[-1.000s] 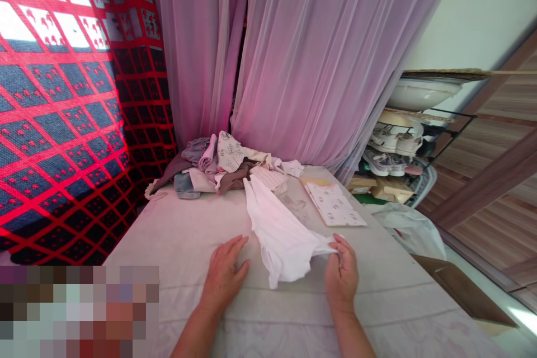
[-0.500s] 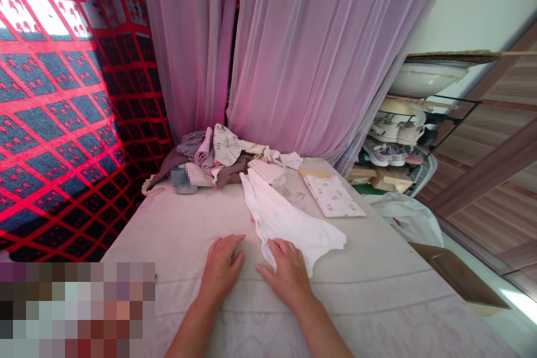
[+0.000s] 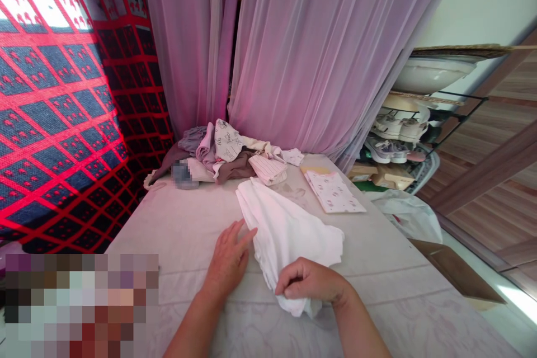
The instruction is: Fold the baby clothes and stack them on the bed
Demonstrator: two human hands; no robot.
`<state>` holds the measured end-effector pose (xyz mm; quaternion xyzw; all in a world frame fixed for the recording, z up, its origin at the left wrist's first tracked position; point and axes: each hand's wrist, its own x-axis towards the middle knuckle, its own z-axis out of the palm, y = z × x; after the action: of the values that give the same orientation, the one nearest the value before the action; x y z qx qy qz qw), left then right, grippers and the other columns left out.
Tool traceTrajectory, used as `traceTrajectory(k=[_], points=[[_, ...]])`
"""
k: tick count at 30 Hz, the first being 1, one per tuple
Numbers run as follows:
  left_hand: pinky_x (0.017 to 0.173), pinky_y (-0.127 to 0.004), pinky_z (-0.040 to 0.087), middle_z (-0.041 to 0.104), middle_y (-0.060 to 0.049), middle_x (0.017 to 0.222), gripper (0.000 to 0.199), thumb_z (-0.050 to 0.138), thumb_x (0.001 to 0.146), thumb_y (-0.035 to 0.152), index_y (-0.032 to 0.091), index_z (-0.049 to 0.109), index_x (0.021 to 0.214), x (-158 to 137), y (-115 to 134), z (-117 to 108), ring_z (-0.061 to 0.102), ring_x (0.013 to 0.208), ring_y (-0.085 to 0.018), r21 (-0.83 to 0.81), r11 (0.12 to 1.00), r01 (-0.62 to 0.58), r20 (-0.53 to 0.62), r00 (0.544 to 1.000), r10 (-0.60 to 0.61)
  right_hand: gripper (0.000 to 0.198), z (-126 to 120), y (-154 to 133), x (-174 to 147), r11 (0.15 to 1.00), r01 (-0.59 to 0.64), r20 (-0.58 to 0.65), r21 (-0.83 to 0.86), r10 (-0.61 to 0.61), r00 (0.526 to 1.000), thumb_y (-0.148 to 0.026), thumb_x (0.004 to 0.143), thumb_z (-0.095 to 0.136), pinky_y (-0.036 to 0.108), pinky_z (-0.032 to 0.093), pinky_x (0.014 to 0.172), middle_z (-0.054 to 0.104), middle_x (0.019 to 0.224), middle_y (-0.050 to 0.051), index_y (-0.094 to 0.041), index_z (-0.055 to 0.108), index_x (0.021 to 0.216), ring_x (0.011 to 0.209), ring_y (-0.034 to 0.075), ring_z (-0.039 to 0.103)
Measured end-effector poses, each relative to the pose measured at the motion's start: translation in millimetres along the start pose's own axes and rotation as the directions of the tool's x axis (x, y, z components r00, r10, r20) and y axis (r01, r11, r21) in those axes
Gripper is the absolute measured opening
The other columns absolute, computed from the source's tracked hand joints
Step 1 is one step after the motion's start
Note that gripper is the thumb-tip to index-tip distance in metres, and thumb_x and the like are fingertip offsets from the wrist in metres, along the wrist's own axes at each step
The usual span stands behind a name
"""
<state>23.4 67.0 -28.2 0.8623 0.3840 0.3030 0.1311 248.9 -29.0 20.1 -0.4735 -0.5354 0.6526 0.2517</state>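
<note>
A white cloth [image 3: 289, 229] lies loosely spread and wrinkled on the sheet-covered surface in front of me; what kind of item it is cannot be made out. My right hand [image 3: 308, 282] is closed in a pinch on its near part, whose end bunches below the fingers. At the cloth's left edge, my left hand [image 3: 231, 254] has its fingers apart, the fingertips at or just beside the fabric. To the right of the cloth lies a neatly folded white cloth with a small print [image 3: 334, 191].
Behind is a heap of clothes [image 3: 235, 156], with a striped folded piece [image 3: 268, 170] at its front. Lilac curtains [image 3: 302, 56] hang at the back, a red-and-dark patterned cloth [image 3: 54, 100] at left. A shoe rack [image 3: 461, 118] and an open cardboard box [image 3: 455, 268] stand right.
My right hand has moved nearer to me and closed on the white cloth, drawing its near part toward me and spreading it wider. The left hand has shifted to the cloth's left edge.
</note>
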Motion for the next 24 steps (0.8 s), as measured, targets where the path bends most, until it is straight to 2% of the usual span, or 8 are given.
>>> traceTrajectory(k=[5,10,12,14,16,17,21,24], points=[[0.11,-0.055,0.025,0.046,-0.005,0.143,0.026,0.052,0.084,0.018,0.03,0.07,0.099,1,10,-7,0.032,0.138,-0.029,0.002,0.997,-0.083,0.136,0.987,0.082,0.025,-3,11,-5,0.977,0.031,-0.047,0.213,-0.022,0.999,-0.033,0.063,0.078,0.02,0.038,0.057,0.066,0.068,-0.001,-0.018,0.076,0.082,0.057,0.007,0.052],[0.093,-0.038,0.044,0.067,-0.003,0.084,0.021,0.041,0.087,0.022,0.021,0.062,0.085,1,9,-12,0.062,0.094,-0.019,-0.184,0.983,-0.014,-0.068,0.998,0.001,0.032,-10,18,4,0.92,0.172,-0.315,0.352,-0.057,0.948,-0.039,0.059,0.081,0.02,0.035,0.052,0.063,0.067,-0.001,-0.018,0.073,0.081,0.054,0.007,0.048],[0.068,-0.026,0.047,0.055,0.002,0.061,0.021,0.04,0.088,0.029,0.021,0.057,0.077,-1,6,-13,0.057,0.065,-0.014,-0.22,0.97,0.104,-0.168,0.975,-0.143,0.034,-20,19,4,0.874,0.33,-0.576,0.358,-0.071,0.814,-0.044,0.061,0.079,0.021,0.035,0.051,0.061,0.069,-0.002,-0.019,0.072,0.084,0.053,0.007,0.047],[0.055,-0.021,0.04,0.046,0.005,0.054,0.022,0.04,0.088,0.034,0.021,0.055,0.077,-3,3,-13,0.049,0.053,-0.012,-0.229,0.952,0.204,-0.219,0.942,-0.255,0.035,-32,18,-1,0.848,0.459,-0.807,0.264,-0.066,0.587,-0.046,0.061,0.077,0.022,0.036,0.051,0.061,0.073,-0.001,-0.021,0.071,0.085,0.056,0.009,0.049],[0.053,-0.02,0.037,0.045,0.007,0.053,0.023,0.041,0.088,0.036,0.021,0.056,0.079,-3,2,-14,0.046,0.051,-0.01,-0.237,0.938,0.251,-0.231,0.924,-0.305,0.036,-42,16,-11,0.864,0.477,-0.89,0.159,-0.084,0.448,-0.048,0.063,0.075,0.022,0.038,0.053,0.064,0.08,0.001,-0.022,0.071,0.088,0.063,0.011,0.053],[0.052,-0.02,0.036,0.045,0.007,0.053,0.023,0.041,0.087,0.038,0.022,0.056,0.08,-2,2,-15,0.045,0.05,-0.01,-0.238,0.936,0.259,-0.227,0.922,-0.313,0.037,-44,15,-17,0.887,0.446,-0.881,0.124,-0.108,0.46,-0.049,0.065,0.073,0.023,0.039,0.055,0.066,0.085,0.003,-0.023,0.07,0.091,0.069,0.013,0.056],[0.053,-0.02,0.038,0.052,0.005,0.057,0.026,0.045,0.086,0.042,0.021,0.061,0.082,1,6,-15,0.049,0.053,-0.01,-0.228,0.943,0.241,-0.209,0.934,-0.289,0.047,-33,8,-22,0.981,0.193,-0.672,-0.001,-0.144,0.727,-0.045,0.073,0.068,0.026,0.044,0.063,0.064,0.116,0.007,-0.025,0.065,0.115,0.085,0.017,0.061],[0.056,-0.02,0.04,0.059,0.003,0.063,0.028,0.044,0.087,0.042,0.021,0.064,0.088,1,7,-15,0.054,0.059,-0.011,-0.235,0.948,0.216,-0.214,0.939,-0.268,0.053,-12,8,-1,0.994,0.01,-0.621,-0.113,-0.079,0.779,-0.039,0.068,0.071,0.028,0.045,0.066,0.067,0.107,0.007,-0.022,0.063,0.118,0.071,0.013,0.06]])
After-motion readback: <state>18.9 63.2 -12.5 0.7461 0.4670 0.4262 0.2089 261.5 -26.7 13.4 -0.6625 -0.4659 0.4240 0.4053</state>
